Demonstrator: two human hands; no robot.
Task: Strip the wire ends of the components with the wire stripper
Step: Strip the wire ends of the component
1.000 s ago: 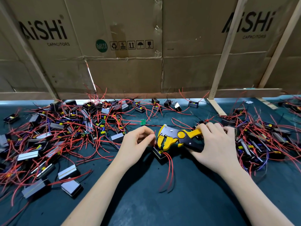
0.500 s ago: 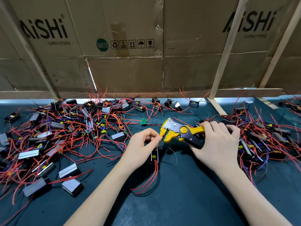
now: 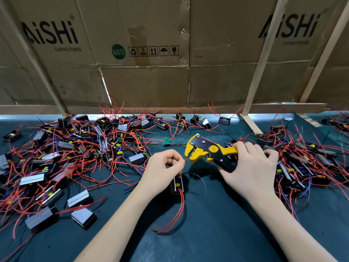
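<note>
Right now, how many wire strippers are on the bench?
1. The wire stripper is held in the right hand, just right of the left hand, which pinches a red wire. More could be hidden under the component piles.

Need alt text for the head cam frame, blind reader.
A left hand pinches a red wire end at the open mouth of a yellow-and-black wire stripper held by the right hand. Red-wired components are heaped on the dark mat.
</note>
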